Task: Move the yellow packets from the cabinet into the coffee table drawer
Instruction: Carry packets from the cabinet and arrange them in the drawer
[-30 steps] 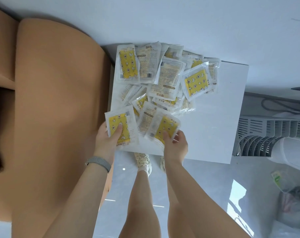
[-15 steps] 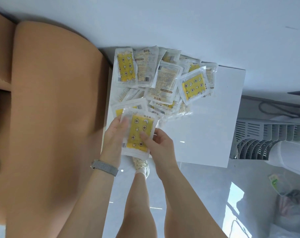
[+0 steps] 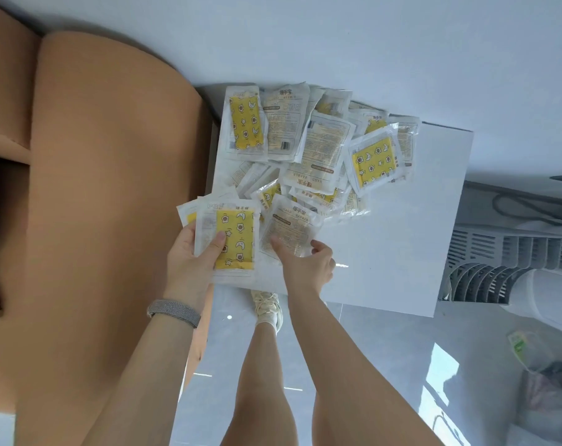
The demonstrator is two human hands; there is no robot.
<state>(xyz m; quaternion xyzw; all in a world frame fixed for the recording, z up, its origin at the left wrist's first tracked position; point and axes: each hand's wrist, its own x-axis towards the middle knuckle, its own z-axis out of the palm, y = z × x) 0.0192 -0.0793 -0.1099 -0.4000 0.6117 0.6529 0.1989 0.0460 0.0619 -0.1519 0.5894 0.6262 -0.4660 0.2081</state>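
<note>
Yellow star-printed plastic packets (image 3: 308, 146) mostly heaped on white cabinet top (image 3: 402, 239); small stack clamped in left hand (image 3: 189, 262), another pinched by right hand (image 3: 305, 262). Drawer unseen; apparently early.

Bright, even daylight; glare patches on glossy floor (image 3: 440, 375); wide-angle bending at edges; slight softness.
</note>
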